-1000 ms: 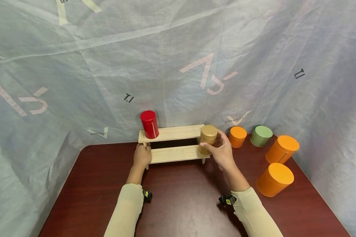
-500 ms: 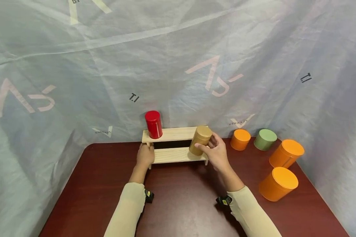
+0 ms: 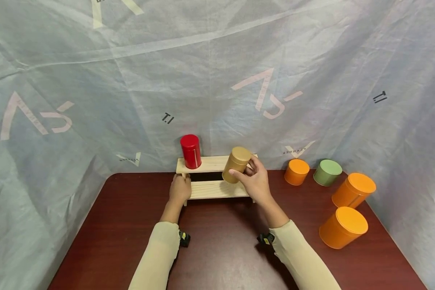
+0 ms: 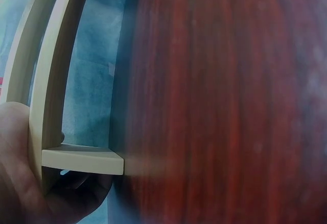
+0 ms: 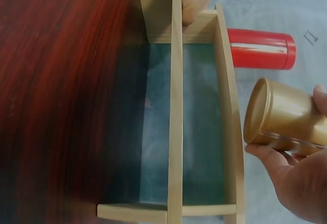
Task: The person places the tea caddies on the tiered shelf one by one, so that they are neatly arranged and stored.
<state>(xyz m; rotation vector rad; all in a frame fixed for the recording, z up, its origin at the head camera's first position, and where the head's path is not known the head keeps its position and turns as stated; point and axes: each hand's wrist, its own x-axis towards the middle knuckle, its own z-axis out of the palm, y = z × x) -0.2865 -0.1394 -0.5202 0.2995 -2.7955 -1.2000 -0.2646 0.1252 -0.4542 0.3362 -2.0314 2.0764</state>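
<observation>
A two-tier wooden shelf (image 3: 217, 190) stands near the back of the table. My left hand (image 3: 180, 188) grips its left end; in the left wrist view the thumb and fingers (image 4: 82, 198) wrap the wood by the lower board. In my right hand (image 3: 256, 182) a gold lidded tin (image 3: 236, 164) is held between thumb and fingers, tilted with its top leaning right. The right wrist view shows the gold tin's base (image 5: 255, 110) apart from the upper board (image 5: 231, 96). A red tin (image 3: 191, 152) stands upright on the upper board's left end.
Right of the shelf on the dark red table (image 3: 217, 249) stand a small orange tin (image 3: 296, 173), a green tin (image 3: 327, 173) and two larger orange tins, one farther back (image 3: 352, 191) and one nearer (image 3: 342, 228). A grey cloth (image 3: 217, 80) hangs behind the table.
My right hand has carried the gold tin leftward and up from the lower board's right end, tilting it. My left hand keeps its grip on the shelf. The head view has shifted slightly.
</observation>
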